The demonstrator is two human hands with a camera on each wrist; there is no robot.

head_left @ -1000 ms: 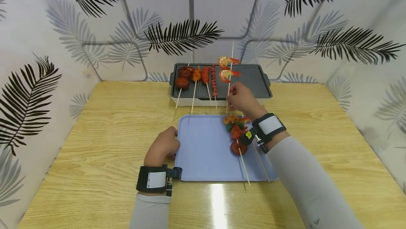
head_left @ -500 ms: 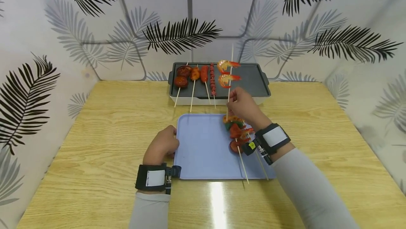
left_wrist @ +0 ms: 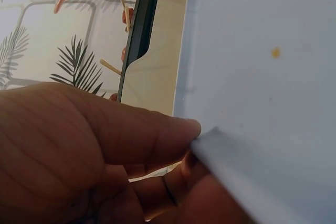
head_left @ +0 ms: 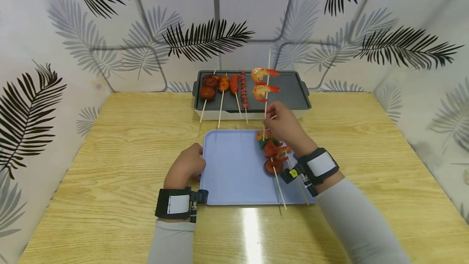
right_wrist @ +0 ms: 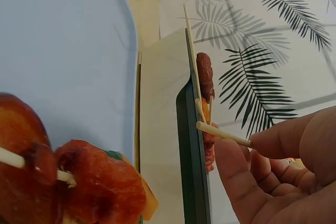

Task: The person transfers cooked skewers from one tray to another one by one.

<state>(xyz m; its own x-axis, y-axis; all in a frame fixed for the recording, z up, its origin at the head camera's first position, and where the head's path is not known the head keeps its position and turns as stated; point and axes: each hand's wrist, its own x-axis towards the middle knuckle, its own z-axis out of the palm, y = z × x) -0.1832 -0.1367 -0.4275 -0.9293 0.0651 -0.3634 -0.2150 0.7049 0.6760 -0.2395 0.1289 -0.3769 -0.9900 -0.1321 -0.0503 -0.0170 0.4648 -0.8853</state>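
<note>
My right hand (head_left: 286,125) pinches the stick of a shrimp skewer (head_left: 259,92) between thumb and fingers. It holds the skewer upright, two orange shrimp above the fingers, overlapping the grill pan (head_left: 289,99) in the head view. In the right wrist view the stick's blunt lower end (right_wrist: 223,132) pokes out of the grip, and the shrimp are hidden. My left hand (head_left: 186,164) grips the left edge of a pale blue tray (head_left: 234,170); in the left wrist view the thumb (left_wrist: 168,129) presses on its rim. A mixed skewer (head_left: 271,149) lies on the tray's right side.
Another shrimp skewer (head_left: 283,153) lies beside the mixed one, partly under my right wrist. On the pan's left half lie several skewers, among them a red sausage (head_left: 234,84) and a thin red-beaded one (head_left: 244,93). A patterned wall backs the table (head_left: 121,142).
My right hand has come slightly down and toward the tray with the shrimp skewer still upright in it. The left hand stays at the tray's edge. The head view has shifted a little.
</note>
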